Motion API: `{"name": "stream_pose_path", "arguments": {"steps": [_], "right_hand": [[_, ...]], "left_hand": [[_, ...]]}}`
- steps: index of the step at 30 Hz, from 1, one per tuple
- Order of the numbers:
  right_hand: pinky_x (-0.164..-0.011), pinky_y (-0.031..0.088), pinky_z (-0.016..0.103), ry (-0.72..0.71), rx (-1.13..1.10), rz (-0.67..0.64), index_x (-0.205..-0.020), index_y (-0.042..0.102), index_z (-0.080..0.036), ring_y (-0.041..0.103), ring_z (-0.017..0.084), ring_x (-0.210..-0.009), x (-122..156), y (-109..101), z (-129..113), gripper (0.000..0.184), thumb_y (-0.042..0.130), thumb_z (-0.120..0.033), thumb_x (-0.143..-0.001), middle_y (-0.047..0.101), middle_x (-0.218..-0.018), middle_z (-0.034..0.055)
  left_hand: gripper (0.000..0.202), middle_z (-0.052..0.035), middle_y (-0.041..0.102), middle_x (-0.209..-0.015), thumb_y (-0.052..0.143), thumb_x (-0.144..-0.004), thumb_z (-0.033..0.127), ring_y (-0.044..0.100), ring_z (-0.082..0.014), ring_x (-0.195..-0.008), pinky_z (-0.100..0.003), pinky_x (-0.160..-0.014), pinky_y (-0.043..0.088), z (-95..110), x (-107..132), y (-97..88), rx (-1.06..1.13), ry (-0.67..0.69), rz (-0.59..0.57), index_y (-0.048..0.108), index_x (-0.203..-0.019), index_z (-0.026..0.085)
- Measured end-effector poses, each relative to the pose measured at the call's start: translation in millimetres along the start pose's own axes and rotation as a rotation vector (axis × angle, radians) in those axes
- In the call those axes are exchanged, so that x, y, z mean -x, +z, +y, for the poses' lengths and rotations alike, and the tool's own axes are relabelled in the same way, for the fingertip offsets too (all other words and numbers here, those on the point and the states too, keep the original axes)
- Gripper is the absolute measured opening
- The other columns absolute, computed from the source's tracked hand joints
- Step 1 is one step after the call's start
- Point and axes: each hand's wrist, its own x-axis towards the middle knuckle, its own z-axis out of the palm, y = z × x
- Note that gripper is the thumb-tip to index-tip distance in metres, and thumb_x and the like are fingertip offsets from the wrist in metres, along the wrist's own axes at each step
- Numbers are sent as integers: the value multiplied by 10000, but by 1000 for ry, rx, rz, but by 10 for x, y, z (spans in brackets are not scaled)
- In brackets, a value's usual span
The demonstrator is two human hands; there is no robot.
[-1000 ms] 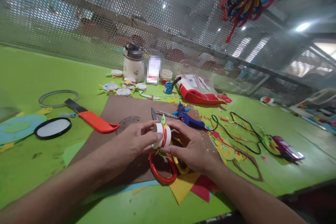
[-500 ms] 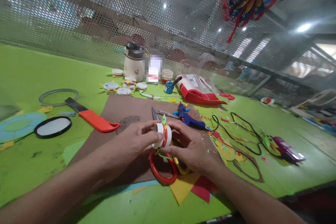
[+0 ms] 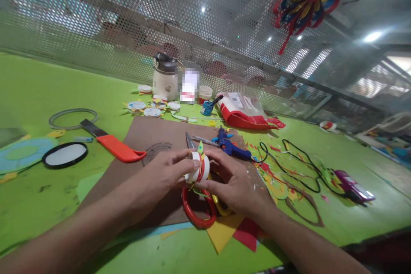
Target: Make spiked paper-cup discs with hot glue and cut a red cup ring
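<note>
Between my two hands is a small round white paper drum with a red band round its side and green and yellow paper bits sticking out. My left hand grips it from the left, thumb on its side. From the right, my right hand closes its fingers and thumb on the other face. Just below lie scissors with a red handle loop and a yellow one, partly hidden by my right hand; a blade points away beyond the drum. Under them is a brown board.
A blue glue gun lies beyond my right hand, its black cord running right to a purple device. Left are a red-handled saw and a black-rimmed oval. A jug, paint jar and plastic bag stand behind.
The view has shifted very slightly. Both hands keep hold of the paper drum, which has tilted a little; nothing was let go or picked up.
</note>
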Motion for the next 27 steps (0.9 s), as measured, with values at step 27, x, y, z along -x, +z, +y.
{"name": "stream_pose_path", "arguments": {"steps": [27], "right_hand": [[-963, 567, 455, -10, 153, 57, -1263, 648, -269, 673, 262, -1097, 24, 26, -120, 573, 863, -265, -732, 687, -1212, 89]], "left_hand": [[161, -41, 701, -875, 585, -804, 205, 577, -185, -805, -274, -746, 512, -5, 1, 40, 45, 7, 58, 730, -736, 182]]}}
